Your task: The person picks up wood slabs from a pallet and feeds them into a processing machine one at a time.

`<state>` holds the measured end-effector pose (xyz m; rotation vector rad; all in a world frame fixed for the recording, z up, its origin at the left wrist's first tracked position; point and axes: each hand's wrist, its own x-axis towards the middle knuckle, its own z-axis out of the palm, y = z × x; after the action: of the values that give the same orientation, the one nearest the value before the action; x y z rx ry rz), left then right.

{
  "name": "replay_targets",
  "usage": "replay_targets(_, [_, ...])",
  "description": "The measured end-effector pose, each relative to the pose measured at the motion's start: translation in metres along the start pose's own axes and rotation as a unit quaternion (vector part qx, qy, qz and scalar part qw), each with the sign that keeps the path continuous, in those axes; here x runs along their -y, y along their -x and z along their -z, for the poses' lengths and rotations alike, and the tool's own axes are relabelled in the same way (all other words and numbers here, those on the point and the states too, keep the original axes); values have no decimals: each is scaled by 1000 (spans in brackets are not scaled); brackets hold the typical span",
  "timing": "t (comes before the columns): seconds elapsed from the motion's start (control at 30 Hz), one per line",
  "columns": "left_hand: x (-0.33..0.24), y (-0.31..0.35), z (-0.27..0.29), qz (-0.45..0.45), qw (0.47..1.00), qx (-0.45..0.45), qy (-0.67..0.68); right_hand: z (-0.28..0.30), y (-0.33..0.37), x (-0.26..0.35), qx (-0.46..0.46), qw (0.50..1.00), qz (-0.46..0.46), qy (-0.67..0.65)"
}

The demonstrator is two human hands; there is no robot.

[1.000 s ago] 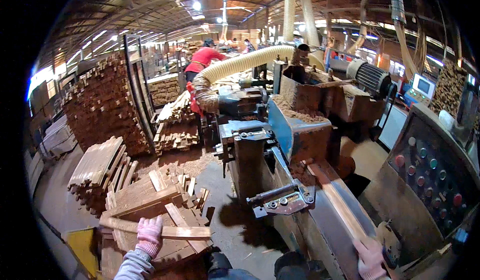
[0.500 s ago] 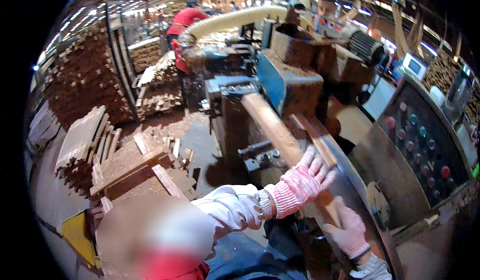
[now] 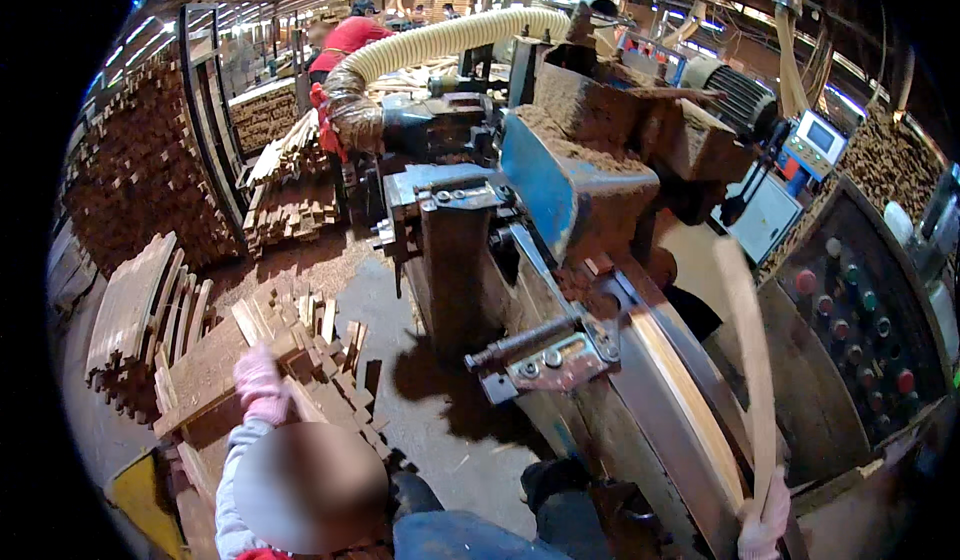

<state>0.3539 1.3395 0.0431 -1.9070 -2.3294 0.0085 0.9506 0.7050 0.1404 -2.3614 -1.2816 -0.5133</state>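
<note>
My right hand [image 3: 765,532], in a pale pink glove, is closed around the lower end of a long, slightly curved wooden strip [image 3: 752,360] at the lower right. The strip stands nearly upright in the picture, beside the machine's guide. Another light wooden strip [image 3: 682,385] lies along the metal guide rail [image 3: 655,430]. Far to the left, my gloved left hand [image 3: 260,385] reaches to a wooden board [image 3: 215,390] over a pile of wooden pieces [image 3: 335,390]. Its fingers are blurred, so I cannot make out whether they grip anything.
A woodworking machine with a blue, dust-covered housing [image 3: 560,180] and metal clamp [image 3: 550,360] stands ahead. A button panel [image 3: 865,300] rises at the right. Stacked boards [image 3: 135,310] lie at the left. A person in red [image 3: 345,45] stands behind a cream hose [image 3: 450,45].
My left hand has left the wooden strip at the machine and swung far left to the pile. The right hand has moved down and right, holding a strip now turned upright.
</note>
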Motion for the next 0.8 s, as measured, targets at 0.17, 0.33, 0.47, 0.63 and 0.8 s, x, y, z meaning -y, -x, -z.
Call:
replay_targets(0.17, [81, -7, -42, 14, 996, -33, -81, -81, -116, 57, -53, 993, -51, -88])
replay_targets(0.33, [72, -26, -41, 10, 993, 42, -111, -104, -170, 84, -23, 986, -52, -158])
replay_targets(0.47, [71, -9, -32, 13, 992, 35, -117, -85, -120, 74, -17, 992, 12, -128])
replay_targets(0.63, [69, 44, -24, -30, 983, 88, -158, 32, 23, 37, 122, 992, -23, 6])
replay_targets(0.8, [74, 83, -15, -87, 983, 94, -134, 69, 63, 17, 83, 992, 81, 48])
